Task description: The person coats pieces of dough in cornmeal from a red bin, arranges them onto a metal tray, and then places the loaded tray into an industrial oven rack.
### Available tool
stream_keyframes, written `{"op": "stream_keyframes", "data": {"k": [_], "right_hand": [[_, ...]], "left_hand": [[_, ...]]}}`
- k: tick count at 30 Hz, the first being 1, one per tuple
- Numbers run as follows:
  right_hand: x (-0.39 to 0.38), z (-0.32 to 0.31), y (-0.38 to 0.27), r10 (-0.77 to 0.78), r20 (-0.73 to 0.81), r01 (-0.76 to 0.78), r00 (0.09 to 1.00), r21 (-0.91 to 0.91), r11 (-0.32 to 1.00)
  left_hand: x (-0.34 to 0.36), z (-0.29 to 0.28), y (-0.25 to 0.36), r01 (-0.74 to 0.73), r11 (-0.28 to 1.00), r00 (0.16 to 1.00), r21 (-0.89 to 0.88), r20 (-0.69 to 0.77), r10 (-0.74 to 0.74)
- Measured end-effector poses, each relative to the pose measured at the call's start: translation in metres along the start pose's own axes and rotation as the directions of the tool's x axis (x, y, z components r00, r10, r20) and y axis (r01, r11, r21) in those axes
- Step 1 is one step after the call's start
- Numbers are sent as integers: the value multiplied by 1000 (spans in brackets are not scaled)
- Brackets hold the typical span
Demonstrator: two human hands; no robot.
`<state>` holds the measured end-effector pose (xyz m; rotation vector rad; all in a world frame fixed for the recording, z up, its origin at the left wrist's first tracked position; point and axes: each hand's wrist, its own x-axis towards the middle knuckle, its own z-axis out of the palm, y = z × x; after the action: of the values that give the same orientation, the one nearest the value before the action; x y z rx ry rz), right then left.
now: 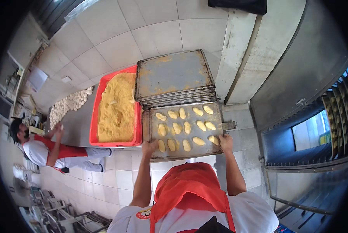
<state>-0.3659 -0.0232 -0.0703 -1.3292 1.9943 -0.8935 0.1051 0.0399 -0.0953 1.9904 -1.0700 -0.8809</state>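
Observation:
Between my two hands is a metal baking tray [186, 153] bearing several rows of oval, crumb-dusted dough pieces [176, 128]. My left hand [149, 147] is closed on the tray's near left corner. At the near right edge, my right hand [226, 143] grips the same tray. The tray's far edge lies against a stack of empty dark-rimmed baking trays [174, 75]. To the left of my left hand stands a red tub [92, 130] filled with yellow crumbs [117, 112]; a few dough pieces lie in it.
A co-worker [42, 151] in a red apron stands at the left beside a heap of small dough balls [69, 103] on the grey worktop [79, 128]. At right is an open metal cabinet [298, 97] with a rack of loaded trays [337, 116]. Metal frames [53, 209] stand lower left.

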Motion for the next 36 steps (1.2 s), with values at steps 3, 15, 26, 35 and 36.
{"op": "stream_keyframes", "data": {"k": [3,15,26,35,36], "right_hand": [[2,-5,-7,101,17,-99,995,-87,991],[-66,-76,44,286,64,-267,956,593,760],[-214,-293,72,8,71,-70,997,991,-118],[-215,-410,141,128,-308,328,943,926,-186],[-204,-421,144,158,-332,358,930,916,-183]], "left_hand": [[18,-2,6,178,980,981,88,64,-183],[-71,15,153,101,983,983,151,-168,-75],[-89,221,311,-187,971,920,-146,321,226],[-156,504,491,-419,904,684,-87,625,377],[-159,531,505,-436,893,646,-111,652,396]]}}
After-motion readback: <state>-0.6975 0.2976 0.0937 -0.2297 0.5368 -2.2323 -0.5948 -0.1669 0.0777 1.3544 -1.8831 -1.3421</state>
